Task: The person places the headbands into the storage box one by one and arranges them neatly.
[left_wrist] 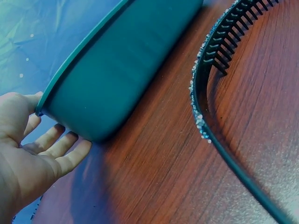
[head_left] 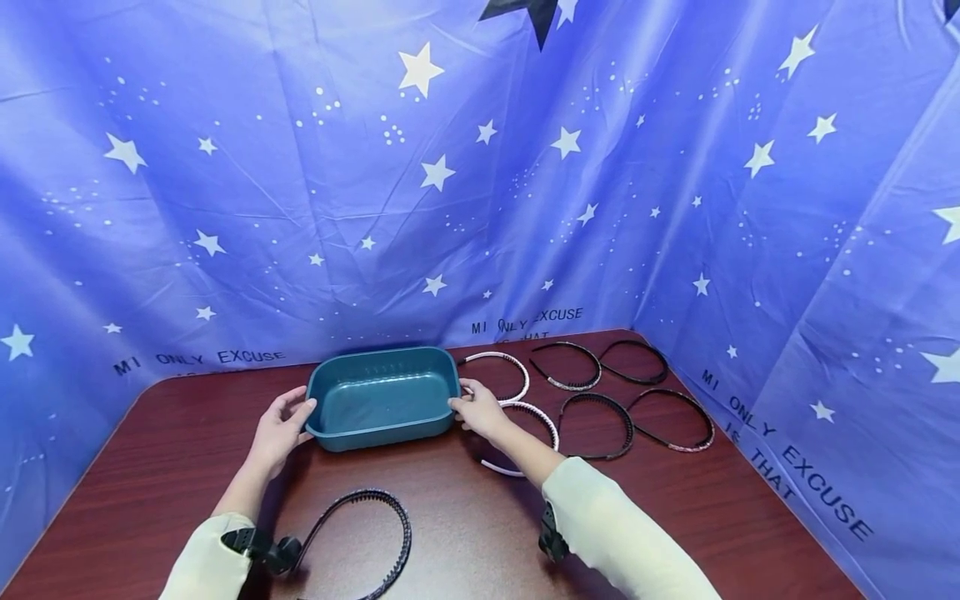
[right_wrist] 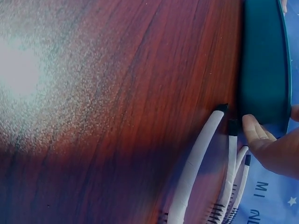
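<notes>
A teal plastic basin [head_left: 386, 433] stands toward the back of the table, held at both ends. My left hand [head_left: 277, 425] grips its left end, thumb over the rim and fingers [left_wrist: 70, 161] against the outer wall. At the opposite end my right hand [head_left: 478, 410] holds the basin by its rim and side. No object shows inside it. Below my left wrist lies a dark toothed headband [head_left: 406, 533], its outer edge set with small glittering stones in the left wrist view. Two white headbands [head_left: 525, 372] [head_left: 553, 429] lie beside my right hand, one partly behind the forearm.
Farther right lie several dark headbands, among them a plain-looking one [head_left: 628, 429], one with a pinkish edge [head_left: 701, 446] and one near the back [head_left: 577, 386]. A blue star-printed curtain [head_left: 375, 208] borders the reddish wooden table [head_left: 187, 433] behind and at the right.
</notes>
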`<state>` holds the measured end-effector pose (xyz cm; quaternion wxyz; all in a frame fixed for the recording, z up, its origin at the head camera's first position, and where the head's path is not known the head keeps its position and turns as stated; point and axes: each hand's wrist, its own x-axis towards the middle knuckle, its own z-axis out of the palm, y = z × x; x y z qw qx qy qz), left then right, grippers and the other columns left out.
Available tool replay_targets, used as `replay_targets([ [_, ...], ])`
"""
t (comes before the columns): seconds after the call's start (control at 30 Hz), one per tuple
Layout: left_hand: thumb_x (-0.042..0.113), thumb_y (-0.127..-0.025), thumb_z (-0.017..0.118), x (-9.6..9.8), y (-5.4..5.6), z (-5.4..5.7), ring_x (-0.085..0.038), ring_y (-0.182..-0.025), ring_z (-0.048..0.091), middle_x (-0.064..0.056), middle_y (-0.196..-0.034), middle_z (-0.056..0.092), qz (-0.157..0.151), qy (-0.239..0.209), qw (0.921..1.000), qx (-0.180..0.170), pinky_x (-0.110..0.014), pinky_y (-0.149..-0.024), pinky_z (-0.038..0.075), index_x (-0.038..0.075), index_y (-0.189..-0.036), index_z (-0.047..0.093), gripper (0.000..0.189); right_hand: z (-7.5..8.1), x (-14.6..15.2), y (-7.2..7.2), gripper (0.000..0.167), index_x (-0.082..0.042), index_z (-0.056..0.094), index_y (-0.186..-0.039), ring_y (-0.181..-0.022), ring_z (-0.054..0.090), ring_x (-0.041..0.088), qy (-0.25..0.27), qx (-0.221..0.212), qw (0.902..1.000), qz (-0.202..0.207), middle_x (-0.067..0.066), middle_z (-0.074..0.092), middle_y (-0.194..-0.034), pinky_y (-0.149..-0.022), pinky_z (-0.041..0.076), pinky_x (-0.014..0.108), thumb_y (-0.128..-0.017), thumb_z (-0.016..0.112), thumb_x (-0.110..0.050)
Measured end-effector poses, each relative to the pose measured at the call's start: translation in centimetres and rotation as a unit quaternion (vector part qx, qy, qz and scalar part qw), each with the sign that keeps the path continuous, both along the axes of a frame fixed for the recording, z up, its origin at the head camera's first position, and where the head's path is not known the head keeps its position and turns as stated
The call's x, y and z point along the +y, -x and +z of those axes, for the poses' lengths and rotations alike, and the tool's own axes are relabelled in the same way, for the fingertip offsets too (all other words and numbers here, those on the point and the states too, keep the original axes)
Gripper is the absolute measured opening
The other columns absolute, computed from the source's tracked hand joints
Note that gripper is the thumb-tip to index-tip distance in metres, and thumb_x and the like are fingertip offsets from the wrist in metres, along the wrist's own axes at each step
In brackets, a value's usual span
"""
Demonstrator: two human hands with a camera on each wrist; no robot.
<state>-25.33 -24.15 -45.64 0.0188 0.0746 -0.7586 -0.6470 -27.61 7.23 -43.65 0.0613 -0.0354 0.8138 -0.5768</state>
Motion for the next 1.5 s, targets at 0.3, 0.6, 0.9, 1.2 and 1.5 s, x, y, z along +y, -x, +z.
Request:
replay_targets([
  [0.3, 0.034, -0.093, 0.058, 0.2, 0.2, -0.7, 0.000, -0.084, 0.055, -0.004, -0.107, 0.047, -0.003, -0.028, 0.9989, 0.038, -0.019, -0.065, 0.056, 0.001, -0.142, 0.031, 0.065, 0.3, 0.8, 0.1, 0.050, 0.003, 0.044, -0.132, -0.071, 0.060, 0.019, -0.032, 0.023, 0.9992, 0.004, 0.018, 0.063, -0.101, -0.052, 0.047, 0.020, -0.087, 0.061, -0.011],
  [0.6, 0.033, -0.095, 0.053, 0.2, 0.4, -0.3, 0.002, -0.085, 0.053, -0.012, -0.115, 0.045, -0.013, -0.006, 0.9997, 0.022, -0.019, -0.069, 0.055, 0.000, -0.144, 0.027, 0.064, 1.4, 1.5, 0.0, 0.045, -0.003, 0.052, -0.127, -0.068, 0.057, 0.015, -0.112, 0.083, 0.9902, 0.009, 0.015, 0.063, -0.102, -0.057, 0.051, 0.024, -0.088, 0.064, -0.021],
  [0.9, 0.035, -0.098, 0.047, -0.4, -0.2, 0.1, 0.003, -0.094, 0.051, -0.025, -0.136, 0.035, -0.030, 0.037, 0.9989, 0.002, -0.032, -0.086, 0.056, 0.005, -0.147, 0.022, 0.064, 2.3, 1.7, -1.6, 0.045, -0.003, 0.055, -0.125, -0.099, 0.062, 0.028, -0.165, 0.157, 0.9726, 0.048, 0.018, 0.065, -0.107, -0.087, 0.051, 0.041, -0.086, 0.064, -0.023],
  [1.2, 0.029, -0.099, 0.046, -1.0, -1.0, 0.4, 0.009, -0.089, 0.050, -0.028, -0.134, 0.038, -0.049, 0.058, 0.9968, 0.023, -0.042, -0.089, 0.054, 0.001, -0.146, 0.022, 0.059, 2.9, 1.6, -3.2, 0.039, -0.003, 0.058, -0.119, -0.078, 0.058, 0.018, -0.174, 0.196, 0.9600, 0.097, 0.017, 0.065, -0.097, -0.067, 0.046, 0.022, -0.085, 0.066, -0.022],
  [1.5, 0.030, -0.099, 0.045, -0.8, -0.9, 0.4, -0.013, -0.105, 0.054, -0.028, -0.134, 0.038, -0.053, 0.067, 0.9962, 0.019, -0.042, -0.090, 0.054, 0.001, -0.146, 0.023, 0.059, 3.0, 0.4, -4.9, 0.037, -0.008, 0.061, -0.117, -0.072, 0.055, 0.005, -0.209, 0.208, 0.9463, 0.134, 0.012, 0.064, -0.103, -0.065, 0.047, 0.018, -0.085, 0.067, -0.026],
])
